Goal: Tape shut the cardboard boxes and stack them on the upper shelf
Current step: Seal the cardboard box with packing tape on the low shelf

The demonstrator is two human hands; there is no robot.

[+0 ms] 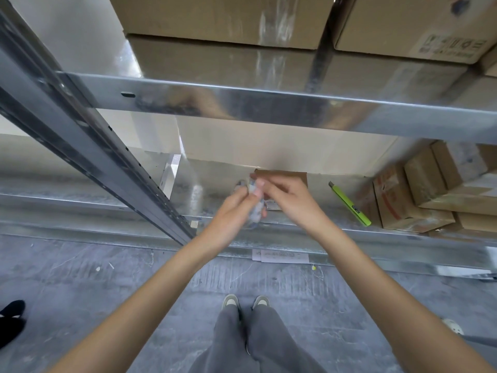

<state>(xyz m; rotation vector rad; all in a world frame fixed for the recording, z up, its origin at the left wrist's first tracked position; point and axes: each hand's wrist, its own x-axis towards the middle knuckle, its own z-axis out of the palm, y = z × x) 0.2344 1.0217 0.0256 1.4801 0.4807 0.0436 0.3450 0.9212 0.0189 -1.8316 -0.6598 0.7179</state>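
Both my hands meet over the lower shelf [220,184]. Left hand [228,219] fingers curl round a clear tape roll [254,208]; right hand [287,197] pinches its top edge. Taped cardboard boxes [223,20] sit on the upper shelf [242,100]. Green cutter [349,204] lies right.

Across the upper part of the frame runs the upper shelf [269,103], with two cardboard boxes [215,20] side by side on it, and a shelf upright [88,146] slants down from the upper left to the frame's centre. Below it, on the lower shelf [188,195], a small box [285,177] sits at centre behind the left hand [228,219] and right hand [290,200], which meet over a roll of tape [252,203]. A utility knife [349,204] lies right of them, a stack of boxes [430,189] fills the right edge, and a paper slip [282,256] lies on the floor [107,292] at lower centre before the shelf.
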